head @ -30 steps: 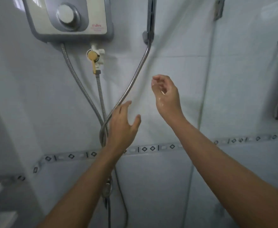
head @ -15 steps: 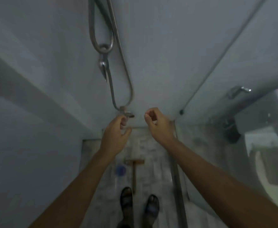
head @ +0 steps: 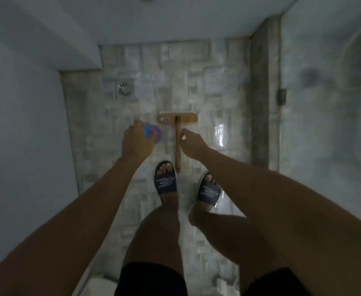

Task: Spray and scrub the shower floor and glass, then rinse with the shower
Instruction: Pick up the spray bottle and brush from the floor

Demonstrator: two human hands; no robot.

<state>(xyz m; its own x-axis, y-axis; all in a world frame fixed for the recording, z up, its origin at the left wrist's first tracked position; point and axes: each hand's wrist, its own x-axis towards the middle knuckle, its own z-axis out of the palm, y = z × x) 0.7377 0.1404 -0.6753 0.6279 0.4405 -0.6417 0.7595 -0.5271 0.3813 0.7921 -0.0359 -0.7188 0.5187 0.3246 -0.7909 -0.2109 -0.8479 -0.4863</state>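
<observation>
I look straight down at the pale mosaic shower floor (head: pixel 196 82). A wooden scrub brush (head: pixel 178 119) lies on it, bristle head far, handle pointing back toward my feet. Just left of the head stands a spray bottle (head: pixel 156 133) with a purple body and blue top. My left hand (head: pixel 135 143) hangs over the bottle and hides its left part; whether it touches the bottle is unclear. My right hand (head: pixel 191 143) hovers just right of the brush handle, fingers loosely curled, holding nothing. The shower glass (head: pixel 325 103) is on the right.
A square metal floor drain (head: pixel 125 90) sits at the far left of the floor. A grey kerb (head: pixel 261 103) with a hinge (head: pixel 281 96) divides the floor from the glass. White walls close the left and far sides. My sandalled feet (head: pixel 164 180) stand behind the brush.
My view has swung down from the heater and hose on the wall to the floor. Both hands have dropped from the hose toward the bottle and the brush.
</observation>
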